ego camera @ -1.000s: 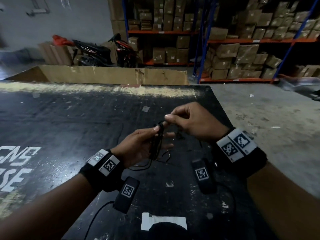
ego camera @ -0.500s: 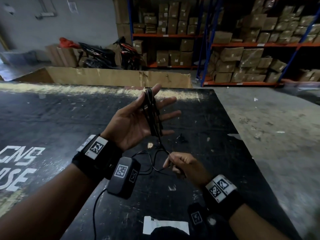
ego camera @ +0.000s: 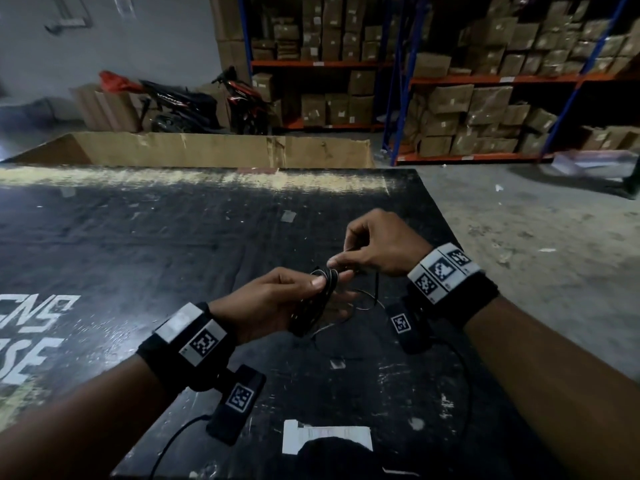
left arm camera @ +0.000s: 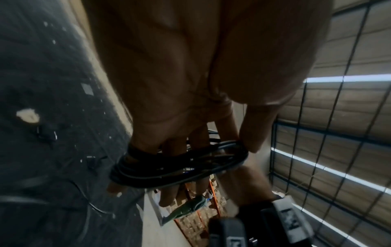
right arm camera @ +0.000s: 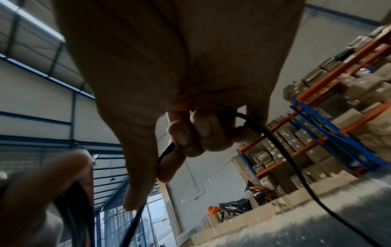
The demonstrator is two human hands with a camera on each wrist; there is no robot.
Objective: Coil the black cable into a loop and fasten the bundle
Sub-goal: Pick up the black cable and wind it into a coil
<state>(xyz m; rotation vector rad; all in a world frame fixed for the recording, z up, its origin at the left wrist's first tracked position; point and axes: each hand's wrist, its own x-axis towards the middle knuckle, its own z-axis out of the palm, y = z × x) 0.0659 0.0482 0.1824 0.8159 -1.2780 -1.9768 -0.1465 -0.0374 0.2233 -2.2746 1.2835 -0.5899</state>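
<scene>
The left hand holds the thin, limp black cable coils wound round its fingers; the right hand pinches the light free strand. Grip the tail near the bundle.

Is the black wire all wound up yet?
Not all. The black cable loops round the left hand, but a loose tail hangs from the right hand.

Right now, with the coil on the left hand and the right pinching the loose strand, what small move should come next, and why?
Probably lay one more turn: the right hand carries its pinched strand over the coil wound on the left hand. Slack cable still trails onto the table, so fastening seems premature.
</scene>
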